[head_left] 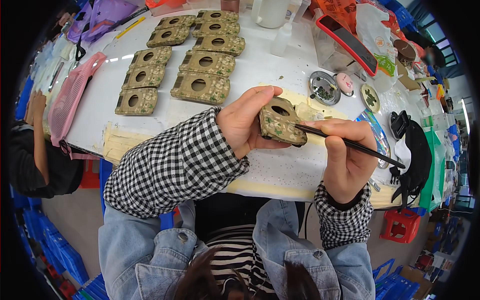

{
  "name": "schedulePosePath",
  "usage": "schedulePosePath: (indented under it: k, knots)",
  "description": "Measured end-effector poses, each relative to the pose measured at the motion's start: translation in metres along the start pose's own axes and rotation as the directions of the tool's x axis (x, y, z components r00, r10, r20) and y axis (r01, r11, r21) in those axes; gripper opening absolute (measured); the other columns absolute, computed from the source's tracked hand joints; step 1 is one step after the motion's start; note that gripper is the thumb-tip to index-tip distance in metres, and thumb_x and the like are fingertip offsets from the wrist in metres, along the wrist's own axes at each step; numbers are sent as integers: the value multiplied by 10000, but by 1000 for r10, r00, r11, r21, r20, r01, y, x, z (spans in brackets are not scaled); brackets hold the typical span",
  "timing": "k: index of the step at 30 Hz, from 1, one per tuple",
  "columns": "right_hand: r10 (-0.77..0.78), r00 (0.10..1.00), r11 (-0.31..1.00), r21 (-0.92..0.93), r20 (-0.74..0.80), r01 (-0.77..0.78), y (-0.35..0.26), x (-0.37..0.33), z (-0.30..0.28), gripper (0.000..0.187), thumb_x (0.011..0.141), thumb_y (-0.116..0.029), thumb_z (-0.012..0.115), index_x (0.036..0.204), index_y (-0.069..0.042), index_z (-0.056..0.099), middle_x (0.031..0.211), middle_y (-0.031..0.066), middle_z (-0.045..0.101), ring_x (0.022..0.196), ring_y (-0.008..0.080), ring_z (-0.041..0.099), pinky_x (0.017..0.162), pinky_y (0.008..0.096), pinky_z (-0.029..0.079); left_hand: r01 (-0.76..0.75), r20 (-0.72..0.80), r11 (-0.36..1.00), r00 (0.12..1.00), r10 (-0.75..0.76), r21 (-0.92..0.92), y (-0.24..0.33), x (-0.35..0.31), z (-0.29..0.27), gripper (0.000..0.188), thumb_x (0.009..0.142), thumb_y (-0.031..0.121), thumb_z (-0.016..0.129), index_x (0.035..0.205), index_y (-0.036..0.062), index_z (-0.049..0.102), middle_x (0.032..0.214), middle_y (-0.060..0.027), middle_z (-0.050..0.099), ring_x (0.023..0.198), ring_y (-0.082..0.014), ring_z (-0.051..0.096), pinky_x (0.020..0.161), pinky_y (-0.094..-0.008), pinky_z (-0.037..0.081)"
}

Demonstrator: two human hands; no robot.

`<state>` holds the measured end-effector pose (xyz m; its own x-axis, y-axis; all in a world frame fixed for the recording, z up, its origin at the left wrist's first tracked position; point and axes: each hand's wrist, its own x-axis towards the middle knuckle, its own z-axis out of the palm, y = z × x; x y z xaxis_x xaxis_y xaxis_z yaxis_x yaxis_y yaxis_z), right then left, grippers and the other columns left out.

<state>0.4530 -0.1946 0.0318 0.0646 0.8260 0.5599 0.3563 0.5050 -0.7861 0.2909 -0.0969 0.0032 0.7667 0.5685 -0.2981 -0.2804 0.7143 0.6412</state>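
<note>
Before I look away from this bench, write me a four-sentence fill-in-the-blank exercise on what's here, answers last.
The left hand holds a boxy, round-holed part patterned in ____.
The right hand grips a slim, pointed tool coloured ____.
The pink mesh pouch is toward the ____ end of the white table.
The black-faced, phone-shaped device has a rim coloured ____.

Answers: camouflage; black; left; red.

Left hand (244,119) cupped, right hand (351,152) pinched
</note>
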Motion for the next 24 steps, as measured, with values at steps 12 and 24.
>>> schedulePosePath:
  k: [12,24]
  knots:
    - [11,1000,1000,3,-11,-11,2,-1,0,115,827,-51,619,905,24,579,908,113,608,879,196,594,806,299,450,5,-3,1000,1000,-4,24,1,-1,1,346,950,385,345,1198,152,411,1132,-151,557,942,-230,620,690,-337,578]
    - [8,1000,1000,-7,-21,-8,2,-1,0,118,822,-47,625,905,22,577,899,113,617,874,193,596,794,291,451,15,-8,1000,1000,-15,17,2,-1,1,339,953,370,340,1201,147,400,1131,-145,556,946,-221,620,680,-332,586]
